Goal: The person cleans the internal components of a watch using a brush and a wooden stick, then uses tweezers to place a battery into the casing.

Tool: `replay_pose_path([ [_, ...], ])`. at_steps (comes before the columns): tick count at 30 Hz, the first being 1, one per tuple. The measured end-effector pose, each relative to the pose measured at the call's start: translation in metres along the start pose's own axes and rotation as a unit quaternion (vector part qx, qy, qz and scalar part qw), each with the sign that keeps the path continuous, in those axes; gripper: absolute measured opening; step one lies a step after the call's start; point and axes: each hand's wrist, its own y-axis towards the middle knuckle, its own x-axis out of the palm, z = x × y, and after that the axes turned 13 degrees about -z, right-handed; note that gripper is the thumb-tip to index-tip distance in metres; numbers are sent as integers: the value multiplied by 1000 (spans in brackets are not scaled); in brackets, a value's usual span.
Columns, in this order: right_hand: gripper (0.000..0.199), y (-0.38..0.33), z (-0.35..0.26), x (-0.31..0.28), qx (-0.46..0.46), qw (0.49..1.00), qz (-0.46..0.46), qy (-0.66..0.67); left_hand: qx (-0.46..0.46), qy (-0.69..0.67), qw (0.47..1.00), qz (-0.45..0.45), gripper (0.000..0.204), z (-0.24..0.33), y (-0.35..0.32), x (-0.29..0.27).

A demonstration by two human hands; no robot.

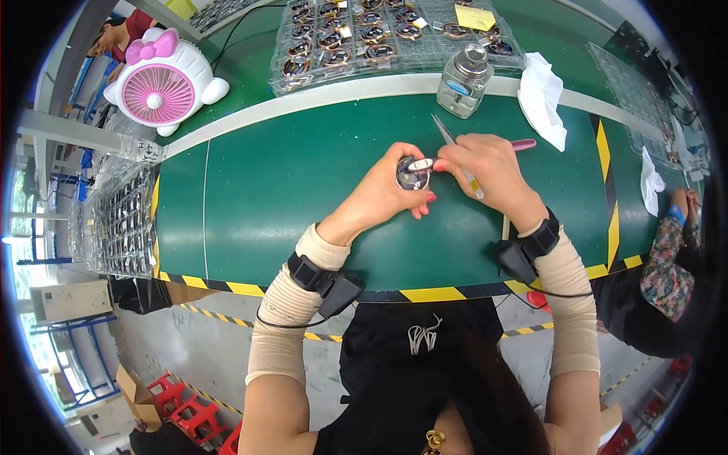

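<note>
My left hand is closed around a small round watch-like part, with its dark inner side facing up and a pale rim. Closed over two slim tools is my right hand. One is a pair of metal tweezers, slanting across the fingers with its points toward the far side. The other has a pink handle sticking out to the right. A pale, rounded tip lies over the round part, apparently on the pink-handled tool; its exact kind is unclear.
Beyond my hands stand a glass bottle with a metal cap and a crumpled white tissue. Clear trays of round parts lie behind a pale ledge. A pink-and-white fan is at far left; a co-worker's sleeve is at right.
</note>
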Motion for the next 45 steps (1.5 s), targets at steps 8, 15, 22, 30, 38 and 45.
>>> replay_pose_path([
  [8,9,-2,-6,-18,23,999,1,31,40,-43,998,8,50,-3,3,0],
  [15,13,26,14,-75,138,969,192,-76,83,24,996,12,53,-9,4,-4],
  [22,19,35,54,-83,224,944,115,-212,78,46,996,19,54,-4,3,-2],
  [30,22,36,54,-88,224,944,86,-228,73,73,994,28,54,-4,2,1],
  [38,9,14,-20,-47,20,990,87,-107,73,117,989,52,53,-10,4,-2],
  [45,21,19,-13,-15,-13,995,-33,-88,54,100,993,36,51,-6,5,-5],
])
